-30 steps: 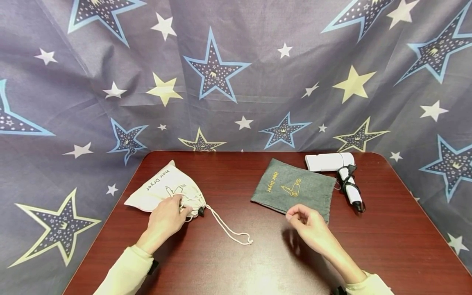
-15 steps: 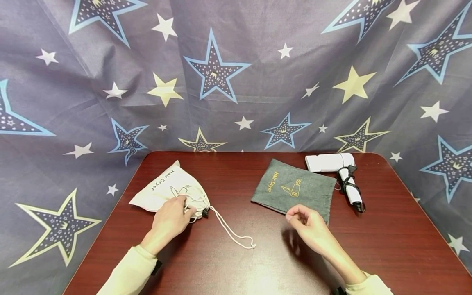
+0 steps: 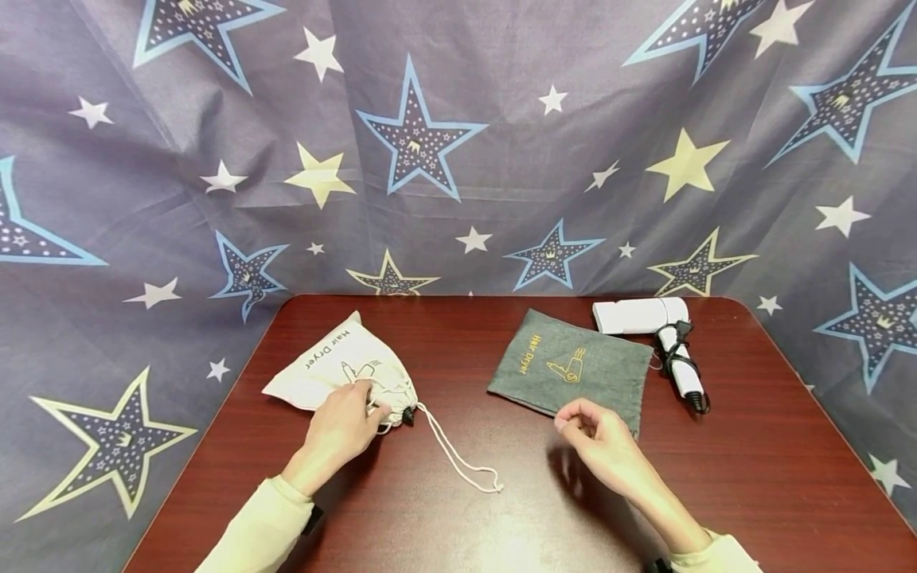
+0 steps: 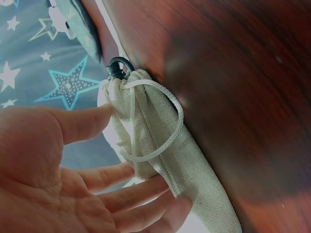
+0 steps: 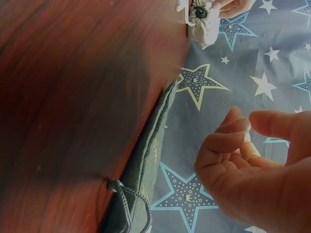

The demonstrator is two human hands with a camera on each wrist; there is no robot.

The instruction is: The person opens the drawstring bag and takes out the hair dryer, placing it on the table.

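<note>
The left hand (image 3: 338,430) grips the cream drawstring bag (image 3: 315,370) near its gathered mouth, thumb on one side and fingers on the other. In the left wrist view, the thumb of that hand (image 4: 73,179) touches the cloth (image 4: 155,116) below the black cord stopper (image 4: 115,72). A white cord (image 3: 458,458) trails right from the bag. Over the front edge of a flat grey bag (image 3: 537,374) hovers the right hand (image 3: 612,458), empty, its fingers loosely curled. The right wrist view has this hand (image 5: 257,170) apart from the grey bag (image 5: 148,160).
Behind and right of the grey bag lies a white hair dryer (image 3: 634,316), its black cable (image 3: 673,354) wound around the handle. A star-patterned curtain (image 3: 458,215) hangs behind the reddish-brown table (image 3: 444,525).
The left hand and the cream bag have slid a little to the right along the table, the cord trailing along. The right hand, grey bag and hair dryer stay where they were.
</note>
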